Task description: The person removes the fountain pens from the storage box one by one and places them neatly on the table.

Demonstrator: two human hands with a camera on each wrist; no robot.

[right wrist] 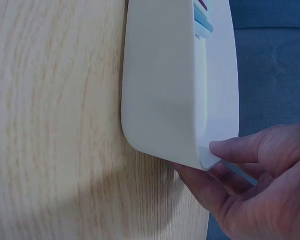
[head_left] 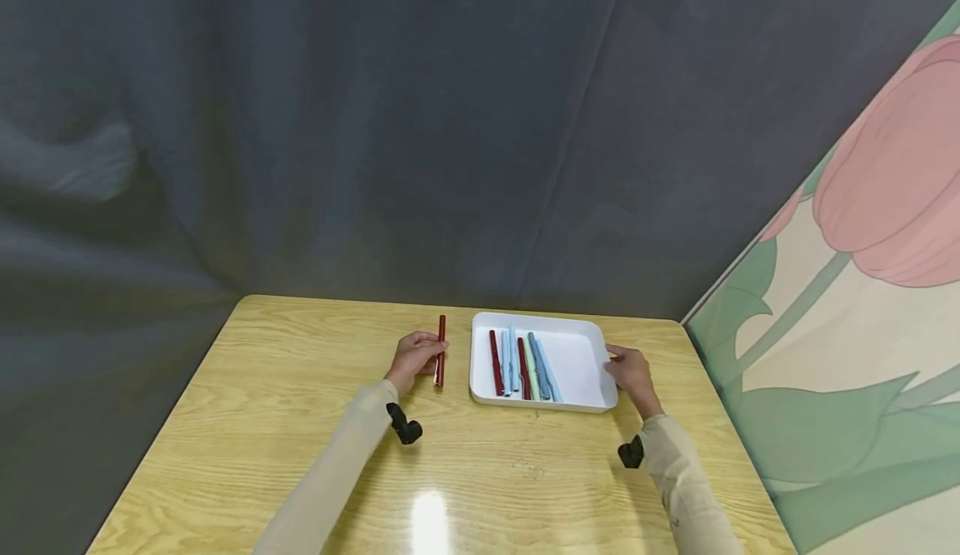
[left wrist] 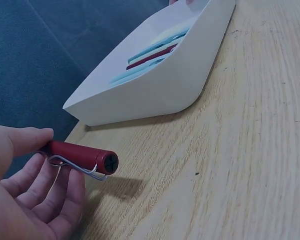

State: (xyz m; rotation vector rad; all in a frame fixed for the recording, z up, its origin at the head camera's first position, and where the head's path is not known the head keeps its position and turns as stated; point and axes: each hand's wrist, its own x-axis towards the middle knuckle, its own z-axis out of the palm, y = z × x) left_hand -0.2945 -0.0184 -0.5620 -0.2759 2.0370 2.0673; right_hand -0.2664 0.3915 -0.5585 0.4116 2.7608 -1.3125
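Observation:
Between thumb and fingers my left hand point(head_left: 414, 360) pinches a dark red pen point(head_left: 441, 352) with a wire clip, held just left of the white tray point(head_left: 540, 405). In the left wrist view the red pen point(left wrist: 77, 154) points its dark end with a cross mark toward the camera, over the table. My right hand point(head_left: 632, 377) grips the tray's right end. The right wrist view has the thumb inside the rim of the tray point(right wrist: 160, 90) and the fingers outside. Several pens lie side by side in the tray's left half: red, light blue, pale green and a darker blue pen point(head_left: 537, 363).
The tray stands on a light wood table point(head_left: 247, 405), near its far edge. A dark curtain point(head_left: 420, 138) hangs behind the table. On the right is a wall panel point(head_left: 862, 305) printed with pink tulips.

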